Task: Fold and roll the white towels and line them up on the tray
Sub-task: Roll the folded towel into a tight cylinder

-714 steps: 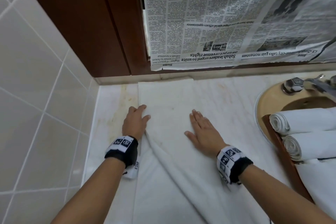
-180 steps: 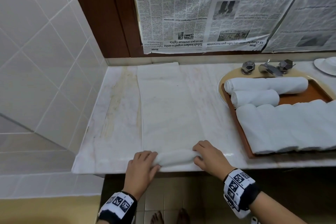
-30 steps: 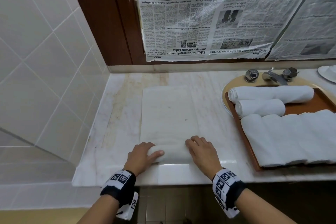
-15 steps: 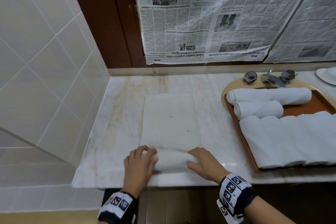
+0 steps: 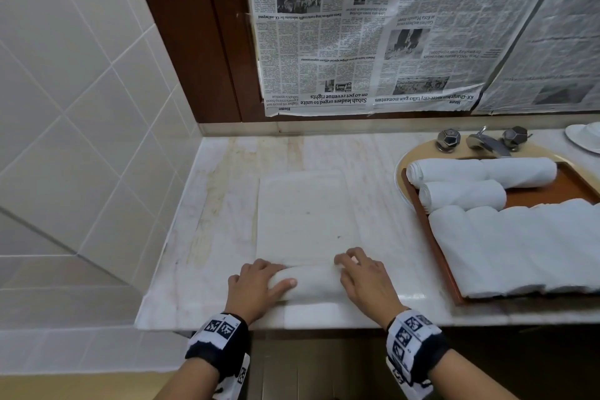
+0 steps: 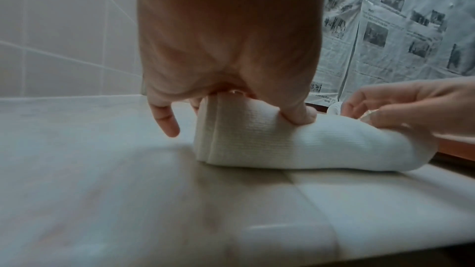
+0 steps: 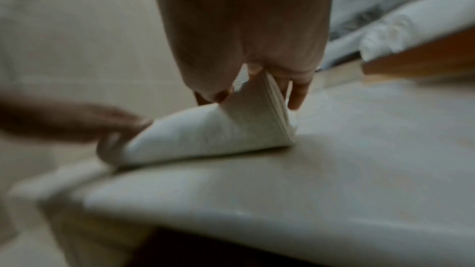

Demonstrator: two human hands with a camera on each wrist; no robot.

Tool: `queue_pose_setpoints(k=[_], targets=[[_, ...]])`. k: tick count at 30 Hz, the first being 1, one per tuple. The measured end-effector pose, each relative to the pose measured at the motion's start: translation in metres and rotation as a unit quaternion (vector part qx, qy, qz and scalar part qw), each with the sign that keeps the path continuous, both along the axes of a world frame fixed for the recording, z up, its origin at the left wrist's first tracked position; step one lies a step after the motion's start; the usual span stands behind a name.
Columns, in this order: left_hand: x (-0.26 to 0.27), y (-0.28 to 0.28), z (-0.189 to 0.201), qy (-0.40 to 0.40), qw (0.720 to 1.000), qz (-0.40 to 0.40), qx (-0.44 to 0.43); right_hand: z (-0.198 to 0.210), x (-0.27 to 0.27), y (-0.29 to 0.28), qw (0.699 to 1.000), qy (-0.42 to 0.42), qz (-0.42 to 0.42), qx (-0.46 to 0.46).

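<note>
A white towel [image 5: 305, 217] lies flat on the marble counter, and its near end is wound into a roll [image 5: 311, 281]. My left hand [image 5: 259, 282] grips the roll's left end [image 6: 257, 141], thumb on the front, fingers curled over the top. Over the roll's right end [image 7: 231, 129] my right hand [image 5: 360, 273] has its fingers curled. A brown tray [image 5: 431, 247] at the right holds two rolled towels [image 5: 480, 172] at the back and several folded white towels [image 5: 519, 247] in front.
The counter's front edge [image 5: 292, 323] runs just below my wrists. A tiled wall [image 5: 81, 123] closes the left side. Taps [image 5: 480, 141] and a basin rim stand behind the tray. Newspaper [image 5: 373, 42] covers the back wall. A white dish [image 5: 584, 136] sits far right.
The roll has grown thicker and the flat part shorter since six seconds ago. Over the last second both hands shifted their hold along the roll and turned it on.
</note>
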State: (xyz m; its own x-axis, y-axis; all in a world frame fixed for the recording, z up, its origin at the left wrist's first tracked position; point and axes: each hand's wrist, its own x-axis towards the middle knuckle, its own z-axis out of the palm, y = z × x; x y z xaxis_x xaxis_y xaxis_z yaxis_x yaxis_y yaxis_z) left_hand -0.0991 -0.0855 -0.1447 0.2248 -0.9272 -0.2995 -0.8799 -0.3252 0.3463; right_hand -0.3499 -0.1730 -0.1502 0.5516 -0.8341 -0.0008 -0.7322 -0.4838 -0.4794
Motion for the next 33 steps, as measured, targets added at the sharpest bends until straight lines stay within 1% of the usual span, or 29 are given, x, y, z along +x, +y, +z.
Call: queue_pose_setpoints(k=[2, 4, 7, 9, 10, 14, 18, 21, 23, 27, 30, 33], targets=[[-0.004, 0.000, 0.003, -0.023, 1.000, 0.002, -0.005, -0.001, 0.000, 0.006, 0.996, 0.018, 0.029, -0.079], [-0.010, 0.004, 0.002, -0.040, 0.999, 0.004, -0.032, -0.002, -0.002, 0.012, 0.991, 0.032, 0.054, -0.114], [-0.021, 0.015, -0.008, -0.030, 0.994, 0.007, -0.101, -0.001, -0.004, 0.022, 0.988, 0.079, 0.086, -0.102], [-0.025, 0.023, -0.019, -0.016, 0.990, -0.006, -0.140, -0.002, -0.004, 0.021, 0.986, 0.102, 0.087, -0.096], [-0.025, 0.027, -0.023, -0.019, 0.989, -0.013, -0.144, -0.002, -0.003, 0.019, 0.988, 0.103, 0.079, -0.087], [-0.019, 0.033, -0.021, -0.045, 0.993, -0.039, -0.098, 0.001, 0.000, 0.007, 0.993, 0.095, 0.073, -0.003], [-0.008, 0.022, -0.006, -0.001, 0.999, -0.026, -0.037, 0.010, 0.001, -0.001, 0.991, 0.081, 0.079, 0.070], [-0.004, 0.017, 0.001, 0.024, 0.999, -0.025, 0.015, 0.016, -0.001, -0.006, 0.987, 0.049, 0.053, 0.141], [-0.003, 0.013, 0.003, 0.034, 0.998, -0.017, 0.044, 0.019, -0.002, -0.007, 0.983, 0.029, 0.049, 0.175], [-0.003, 0.002, 0.012, 0.041, 0.997, -0.002, 0.067, 0.024, -0.001, -0.016, 0.968, 0.007, 0.021, 0.249], [-0.004, -0.001, 0.014, 0.035, 0.996, 0.002, 0.079, 0.023, -0.001, -0.019, 0.968, 0.001, 0.019, 0.249], [-0.005, 0.001, 0.012, 0.014, 0.997, 0.011, 0.072, 0.018, -0.003, -0.012, 0.980, 0.006, 0.034, 0.198]])
